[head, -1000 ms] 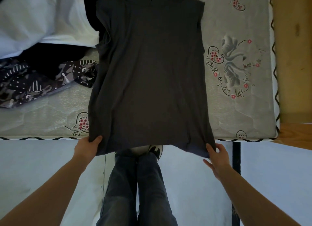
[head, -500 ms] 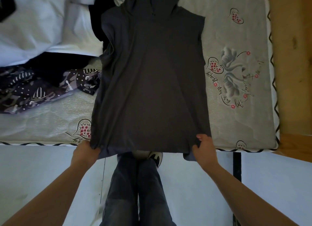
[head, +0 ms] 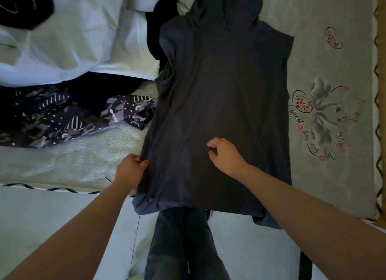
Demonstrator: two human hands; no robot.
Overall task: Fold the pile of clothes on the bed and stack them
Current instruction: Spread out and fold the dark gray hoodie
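A dark grey sleeveless hooded top [head: 225,87] lies spread flat on the mattress [head: 325,49], hood at the far end, hem hanging over the near edge. My left hand [head: 130,169] grips the top's left side edge near the hem. My right hand [head: 224,154] sits on the middle of the lower part, with curled fingers and thumb pinching at the fabric. The unfolded pile lies to the left: a pale blue garment [head: 73,39], a black one [head: 20,6] and a dark patterned one [head: 69,121].
The mattress has flower prints on its right part [head: 321,116]. A wooden bed frame [head: 382,70] runs along the right edge. My legs in jeans [head: 183,244] stand on the pale floor [head: 52,213] against the bed's near edge.
My right hand let go of the right hem corner and moved left and forward onto the middle of the top. My left hand slid up the left edge. The camera moved closer.
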